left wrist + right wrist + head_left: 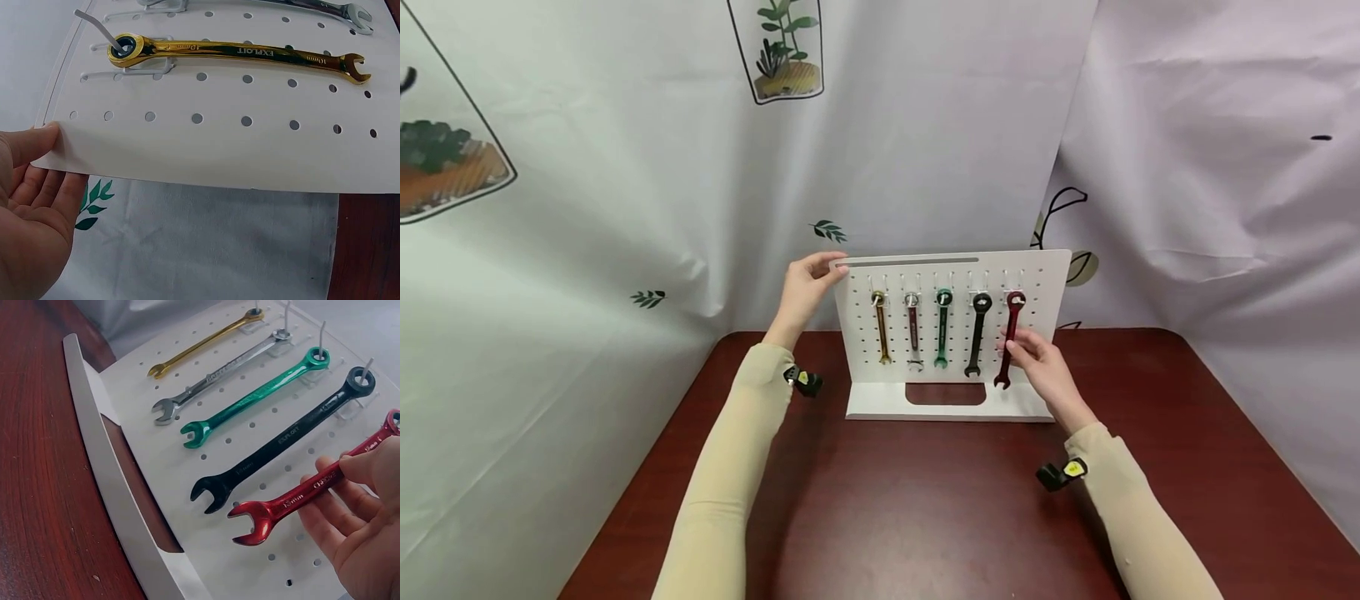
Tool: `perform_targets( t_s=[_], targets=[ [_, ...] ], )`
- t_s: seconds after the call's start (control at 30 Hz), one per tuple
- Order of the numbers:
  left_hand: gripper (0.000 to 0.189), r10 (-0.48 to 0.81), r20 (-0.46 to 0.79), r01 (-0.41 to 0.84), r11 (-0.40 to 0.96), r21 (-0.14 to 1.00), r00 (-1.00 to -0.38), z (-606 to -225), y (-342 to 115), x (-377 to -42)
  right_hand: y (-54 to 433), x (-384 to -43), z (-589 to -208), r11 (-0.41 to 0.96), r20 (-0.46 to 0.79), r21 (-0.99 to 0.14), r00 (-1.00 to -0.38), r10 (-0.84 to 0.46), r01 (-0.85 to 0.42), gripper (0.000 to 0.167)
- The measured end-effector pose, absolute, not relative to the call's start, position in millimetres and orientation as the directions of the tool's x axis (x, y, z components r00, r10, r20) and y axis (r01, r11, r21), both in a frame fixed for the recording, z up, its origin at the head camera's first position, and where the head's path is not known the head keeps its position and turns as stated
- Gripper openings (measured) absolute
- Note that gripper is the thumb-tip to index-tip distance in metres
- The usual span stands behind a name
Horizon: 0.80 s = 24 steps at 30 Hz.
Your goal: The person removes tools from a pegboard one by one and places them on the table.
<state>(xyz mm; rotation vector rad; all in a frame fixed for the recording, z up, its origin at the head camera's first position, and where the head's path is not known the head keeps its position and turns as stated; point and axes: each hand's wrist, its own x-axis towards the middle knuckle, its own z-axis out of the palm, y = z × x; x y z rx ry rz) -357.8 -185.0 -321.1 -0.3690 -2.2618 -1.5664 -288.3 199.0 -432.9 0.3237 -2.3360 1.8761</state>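
Red combination wrench, right of centre in the head view, at the right end of a row on a white pegboard stand; its forked end points downward. From left to right: the left hand, left of centre, pinches the upper left corner of the pegboard, thumb on the front face, fingers behind. Beside it hangs a gold wrench, marked EXPLOIT, followed by a silver wrench, a green wrench and a black wrench, their ring ends on hooks. Last comes the right hand, right of centre, pinching the shaft of the red wrench, thumb in front and fingers behind, as seen at the right of the right wrist view. Along the lower part of the head view, a dark red table bears the stand; a pale backdrop with printed plants fills the upper part.
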Motion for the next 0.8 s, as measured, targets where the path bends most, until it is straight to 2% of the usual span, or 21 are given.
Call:
perform_targets(
  t_s=[0.27, 0.8],
  targets=[
    [0.029, 0.006, 0.441, 0.413, 0.360, 0.836, -0.898, -320.6, -182.1, -356.2, 202.3, -279.3, -426.7, 0.204, 0.273, -0.937, -0.959, -0.079, -0.283, 0.044],
    [0.029, 0.000, 0.436, 0.406, 0.364, 0.838, -0.900, -318.6, -182.1, -354.6, 203.4, -269.8, -422.2, 0.212, 0.271, -0.933, -0.956, -0.115, -0.290, 0.043]
  ],
)
